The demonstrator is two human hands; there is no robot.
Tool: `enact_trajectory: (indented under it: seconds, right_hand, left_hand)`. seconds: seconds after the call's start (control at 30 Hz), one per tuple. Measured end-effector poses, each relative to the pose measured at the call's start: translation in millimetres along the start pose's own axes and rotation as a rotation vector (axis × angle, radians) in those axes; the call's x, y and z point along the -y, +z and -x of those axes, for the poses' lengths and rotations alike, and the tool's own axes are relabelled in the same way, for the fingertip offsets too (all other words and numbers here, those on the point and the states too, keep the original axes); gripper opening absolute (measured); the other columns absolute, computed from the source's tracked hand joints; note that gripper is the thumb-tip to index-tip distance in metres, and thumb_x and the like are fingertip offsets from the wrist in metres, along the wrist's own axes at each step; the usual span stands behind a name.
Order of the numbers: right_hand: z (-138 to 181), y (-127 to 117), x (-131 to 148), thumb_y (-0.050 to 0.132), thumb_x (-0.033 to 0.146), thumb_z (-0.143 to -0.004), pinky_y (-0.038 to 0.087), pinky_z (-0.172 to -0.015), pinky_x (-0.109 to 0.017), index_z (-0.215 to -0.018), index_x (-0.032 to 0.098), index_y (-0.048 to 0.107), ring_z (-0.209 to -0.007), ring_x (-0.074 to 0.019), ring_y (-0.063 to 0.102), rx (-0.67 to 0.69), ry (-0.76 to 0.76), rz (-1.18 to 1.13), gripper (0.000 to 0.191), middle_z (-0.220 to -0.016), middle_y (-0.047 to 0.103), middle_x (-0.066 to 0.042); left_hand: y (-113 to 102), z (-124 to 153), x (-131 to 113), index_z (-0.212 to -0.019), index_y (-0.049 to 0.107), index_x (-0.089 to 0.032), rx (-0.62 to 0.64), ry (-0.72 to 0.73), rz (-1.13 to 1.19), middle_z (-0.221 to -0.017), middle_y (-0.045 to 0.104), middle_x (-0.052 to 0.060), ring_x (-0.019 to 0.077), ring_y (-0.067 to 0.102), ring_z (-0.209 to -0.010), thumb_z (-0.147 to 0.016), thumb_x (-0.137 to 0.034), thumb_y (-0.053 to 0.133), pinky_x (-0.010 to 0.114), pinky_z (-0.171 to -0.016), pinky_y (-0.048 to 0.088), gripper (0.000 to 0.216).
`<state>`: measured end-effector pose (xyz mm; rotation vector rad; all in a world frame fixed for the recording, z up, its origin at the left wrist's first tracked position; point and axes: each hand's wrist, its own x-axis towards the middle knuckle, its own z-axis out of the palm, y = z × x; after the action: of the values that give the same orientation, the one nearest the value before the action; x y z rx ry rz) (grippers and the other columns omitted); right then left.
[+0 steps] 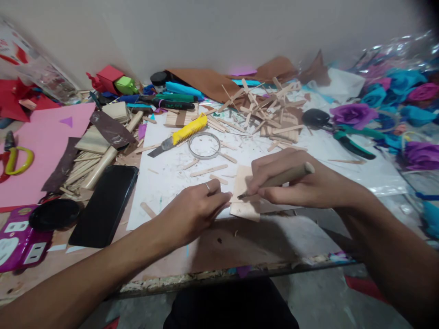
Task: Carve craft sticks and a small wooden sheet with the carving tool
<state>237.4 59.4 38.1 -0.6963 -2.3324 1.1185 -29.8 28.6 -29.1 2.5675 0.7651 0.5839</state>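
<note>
The right hand (308, 189) grips a wooden-handled tool (288, 177), the handle slanting up to the right and the dark tip down at a pale board (245, 212). That board lies on the near part of a white sheet (164, 183), its near end reaching the sheet's near edge. The left hand (197, 208) (one finger wears a ring) is curled, its fingertips at the board's left edge; whether it pinches anything there, I cannot tell.

Beyond the left hand are a few loose sticks, a metal hoop (206, 158) and, just beside the hoop, a yellow cutter (188, 129) with its blade pointing left and near. Farther back, small sticks lie in a tangled pile (254, 109). On the left are a phone (104, 208), a black lid (55, 214) partly over a purple power strip (34, 258), and yellow-and-red scissors (29, 162) on pink paper (51, 151). To the far right, green pliers (358, 144) lie near purple and blue paper flowers (355, 114).
</note>
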Motion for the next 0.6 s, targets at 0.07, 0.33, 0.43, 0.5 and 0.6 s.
enact_trajectory:
  seconds: [0.07,0.33,0.43,0.5,0.6]
  right_hand:
    - [0.4,0.2,0.5,0.064,0.005,-0.086,0.041,-0.059,-0.022,-0.089,0.016,0.077,-0.066,-0.0089,0.060,-0.002,0.001,0.002,0.017,-0.080,0.072,0.000]
    - [-0.1,1.4,1.3,0.062,0.003,-0.084,0.040,-0.058,-0.022,-0.088,0.014,0.077,-0.065,-0.0083,0.059,-0.019,0.000,0.019,0.018,-0.079,0.072,0.000]
    - [-0.2,1.3,2.4,0.062,0.002,-0.082,0.040,-0.057,-0.022,-0.087,0.015,0.077,-0.064,-0.0092,0.060,-0.021,0.037,0.014,0.020,-0.078,0.072,0.000]
    - [-0.3,1.4,2.7,0.062,0.003,-0.082,0.040,-0.056,-0.022,-0.087,0.016,0.077,-0.064,-0.0096,0.060,-0.018,0.051,0.011,0.021,-0.078,0.072,0.000]
    - [-0.3,1.8,2.3,0.062,0.005,-0.084,0.040,-0.057,-0.022,-0.088,0.016,0.077,-0.065,-0.0099,0.061,-0.009,0.038,0.019,0.019,-0.078,0.071,0.000]
  left_hand:
    - [0.0,-0.1,-0.1,-0.113,0.069,-0.013,-0.004,0.000,-0.008,-0.087,0.052,0.003,0.0137,0.050,-0.071,-0.104,-0.011,0.051,0.028,-0.062,0.037,0.020]
    - [0.7,-0.2,0.6,-0.112,0.069,-0.013,-0.014,-0.006,0.003,-0.088,0.054,0.003,0.0133,0.052,-0.073,-0.104,-0.014,0.053,0.027,-0.063,0.038,0.018]
    - [0.4,0.2,0.3,-0.112,0.069,-0.013,-0.002,-0.013,0.004,-0.089,0.054,0.003,0.0134,0.053,-0.073,-0.104,-0.013,0.052,0.027,-0.063,0.038,0.018]
    - [-0.3,-0.1,-0.5,-0.112,0.069,-0.013,0.004,-0.019,0.005,-0.088,0.053,0.003,0.0133,0.053,-0.073,-0.105,-0.012,0.051,0.027,-0.063,0.038,0.019]
    - [-1.1,-1.0,-1.5,-0.113,0.069,-0.013,0.008,-0.015,0.004,-0.087,0.053,0.003,0.0132,0.051,-0.072,-0.104,-0.012,0.052,0.027,-0.063,0.038,0.020]
